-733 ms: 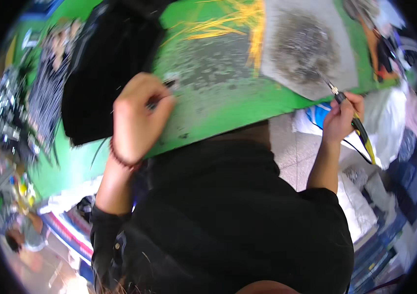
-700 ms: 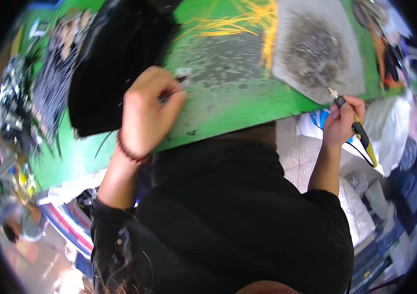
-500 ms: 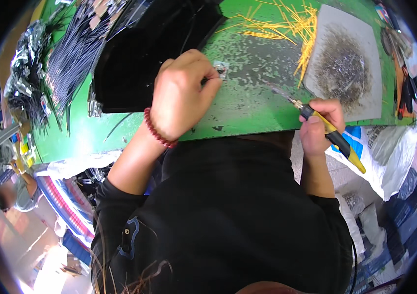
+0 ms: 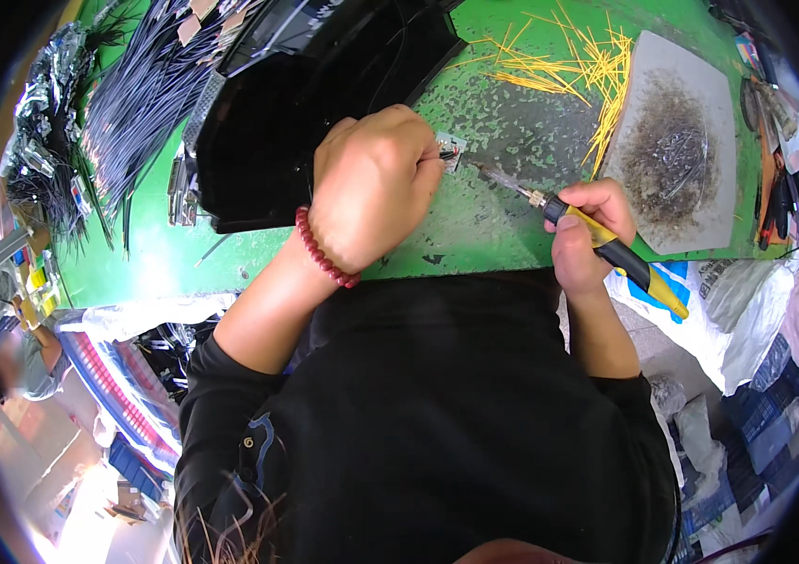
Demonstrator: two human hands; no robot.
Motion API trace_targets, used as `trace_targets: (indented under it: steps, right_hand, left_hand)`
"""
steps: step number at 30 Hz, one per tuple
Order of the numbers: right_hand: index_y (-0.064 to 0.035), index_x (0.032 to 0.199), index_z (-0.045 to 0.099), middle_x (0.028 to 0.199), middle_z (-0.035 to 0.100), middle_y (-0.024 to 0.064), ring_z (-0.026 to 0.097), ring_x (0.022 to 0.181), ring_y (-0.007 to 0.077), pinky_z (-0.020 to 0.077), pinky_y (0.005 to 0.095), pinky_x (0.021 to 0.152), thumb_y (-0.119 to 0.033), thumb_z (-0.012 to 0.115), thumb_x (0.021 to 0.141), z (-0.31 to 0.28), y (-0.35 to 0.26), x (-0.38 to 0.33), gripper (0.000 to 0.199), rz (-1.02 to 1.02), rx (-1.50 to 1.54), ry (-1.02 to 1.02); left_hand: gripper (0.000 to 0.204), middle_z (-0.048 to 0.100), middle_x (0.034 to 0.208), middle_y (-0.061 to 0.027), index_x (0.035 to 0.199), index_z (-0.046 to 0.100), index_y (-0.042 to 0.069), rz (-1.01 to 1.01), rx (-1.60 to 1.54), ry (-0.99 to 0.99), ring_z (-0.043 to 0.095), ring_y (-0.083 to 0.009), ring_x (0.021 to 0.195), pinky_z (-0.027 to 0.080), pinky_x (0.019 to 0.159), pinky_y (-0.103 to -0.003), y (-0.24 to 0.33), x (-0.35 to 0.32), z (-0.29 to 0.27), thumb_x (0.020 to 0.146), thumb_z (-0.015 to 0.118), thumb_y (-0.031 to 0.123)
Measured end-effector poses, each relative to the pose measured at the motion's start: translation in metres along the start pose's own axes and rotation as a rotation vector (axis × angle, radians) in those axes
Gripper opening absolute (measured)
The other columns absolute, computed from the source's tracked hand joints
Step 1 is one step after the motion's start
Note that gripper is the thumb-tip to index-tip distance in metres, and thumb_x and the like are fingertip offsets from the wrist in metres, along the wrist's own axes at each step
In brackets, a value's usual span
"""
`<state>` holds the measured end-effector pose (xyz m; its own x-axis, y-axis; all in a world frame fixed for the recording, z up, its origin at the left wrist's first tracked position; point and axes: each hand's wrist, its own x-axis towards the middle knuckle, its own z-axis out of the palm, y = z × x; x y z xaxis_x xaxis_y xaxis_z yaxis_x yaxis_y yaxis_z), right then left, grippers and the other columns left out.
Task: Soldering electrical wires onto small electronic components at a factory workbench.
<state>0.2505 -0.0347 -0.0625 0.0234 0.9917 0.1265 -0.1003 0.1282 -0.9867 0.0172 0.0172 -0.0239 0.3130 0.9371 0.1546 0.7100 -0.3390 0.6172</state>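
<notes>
My right hand [image 4: 589, 230] grips a yellow-and-black soldering iron [image 4: 620, 252] like a pen. Its thin metal tip points left, just short of a small pale circuit board [image 4: 453, 150] on the green workbench. Bent over beside that board, my left hand [image 4: 376, 174] pinches what looks like a dark wire [image 4: 444, 154] between thumb and forefinger. The back of the hand hides most of the wire. Behind and left of this hand lies a large black plastic housing [image 4: 263, 141], open side up.
Yellow wires [image 4: 559, 70] lie scattered beyond the board. To their right rests a grey, dirt-stained pad [image 4: 672, 141], with hand tools [image 4: 770, 188] past it. Bundled dark wires [image 4: 150, 103] cover the bench's left. White plastic bags [image 4: 737, 310] hang below the front edge at right.
The soldering iron has moved left, its tip nearer the circuit board. My left hand still pinches at the board; the whole bench view has shifted slightly.
</notes>
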Motion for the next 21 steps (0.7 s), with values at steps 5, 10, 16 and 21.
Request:
trace_targets:
  steps: [5,10,16,21]
  right_hand:
    - [-0.0006,0.093,0.055,0.075,0.055,-0.0012,0.044,0.063,0.0027,0.0339,0.0200,0.057,-0.020,0.070,0.084,-0.0001,-0.0013,0.0014,0.026,0.008,-0.044,-0.009]
    - [-0.0004,0.092,0.057,0.073,0.056,-0.0007,0.044,0.061,0.0030,0.0339,0.0200,0.055,-0.018,0.070,0.083,-0.0001,-0.0016,0.0004,0.023,-0.038,-0.090,-0.044]
    - [0.0003,0.091,0.059,0.071,0.057,-0.0001,0.046,0.059,0.0037,0.0355,0.0203,0.053,-0.016,0.071,0.082,-0.0016,0.0014,0.0002,0.022,-0.078,-0.157,-0.078]
    - [0.0005,0.089,0.060,0.070,0.057,0.0003,0.047,0.057,0.0041,0.0368,0.0207,0.052,-0.015,0.072,0.080,0.0027,-0.0025,0.0016,0.021,-0.086,-0.168,-0.086]
  left_hand:
    - [0.007,0.065,0.080,-0.0059,0.071,0.062,0.005,0.005,0.001,-0.021,0.063,-0.0277,0.071,0.049,0.066,-0.036,0.0016,0.0018,0.0001,0.073,0.069,0.005]
    - [0.007,0.065,0.081,-0.0060,0.071,0.063,0.005,0.025,0.022,-0.017,0.063,-0.0278,0.072,0.049,0.066,-0.036,0.0031,0.0020,-0.0007,0.073,0.069,0.005]
    - [0.007,0.064,0.081,-0.0057,0.071,0.063,0.005,0.027,0.050,-0.022,0.063,-0.0275,0.073,0.049,0.067,-0.036,0.0033,0.0023,0.0008,0.073,0.070,0.006]
    - [0.008,0.064,0.081,-0.0057,0.071,0.063,0.005,0.033,0.068,-0.015,0.063,-0.0272,0.074,0.048,0.067,-0.036,0.0036,0.0013,-0.0003,0.073,0.070,0.006]
